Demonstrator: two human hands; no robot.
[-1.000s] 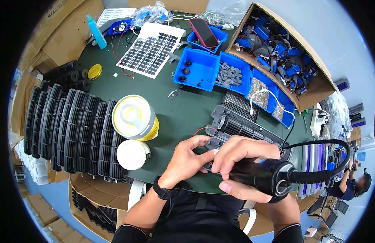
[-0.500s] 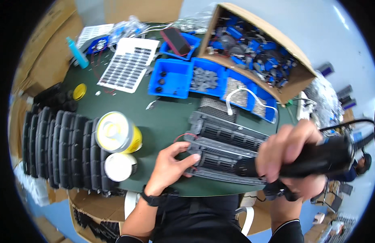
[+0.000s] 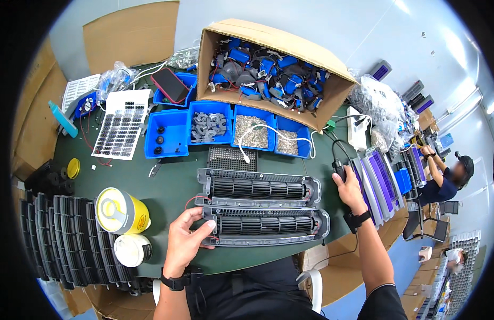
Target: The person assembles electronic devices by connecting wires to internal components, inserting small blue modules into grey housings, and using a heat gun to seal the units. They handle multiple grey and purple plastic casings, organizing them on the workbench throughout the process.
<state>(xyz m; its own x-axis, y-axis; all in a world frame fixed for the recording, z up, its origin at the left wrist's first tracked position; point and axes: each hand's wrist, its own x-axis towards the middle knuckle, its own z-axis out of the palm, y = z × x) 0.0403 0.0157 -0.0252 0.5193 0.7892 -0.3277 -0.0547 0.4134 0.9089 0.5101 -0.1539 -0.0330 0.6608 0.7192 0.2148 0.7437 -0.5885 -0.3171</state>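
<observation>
Two long dark grey fan housings lie side by side, each with a black slatted cylindrical rotor inside. My left hand (image 3: 184, 237) grips the left end of the nearer housing (image 3: 265, 224), thumb on top, fingers at its edge. A thin red wire runs by these fingertips. Just beyond lies the farther housing (image 3: 258, 188). To the right of both, my right hand (image 3: 351, 191) is closed around a black corded electric screwdriver (image 3: 338, 168); its lower part is hidden by the hand.
Blue bins (image 3: 167, 134) hold grey clips and small screws. Behind them, a cardboard box (image 3: 276, 34) contains blue-and-grey parts. A yellow-and-white tub (image 3: 135, 214) and white jar (image 3: 133, 250) stand by stacked black housings (image 3: 71, 240). Purple-and-grey units (image 3: 377, 186) line the right; a co-worker (image 3: 444, 178) sits beyond.
My right hand has moved with the screwdriver from over the housings to the right side of the table. My left hand stays at the nearer housing's left end. The view has shifted.
</observation>
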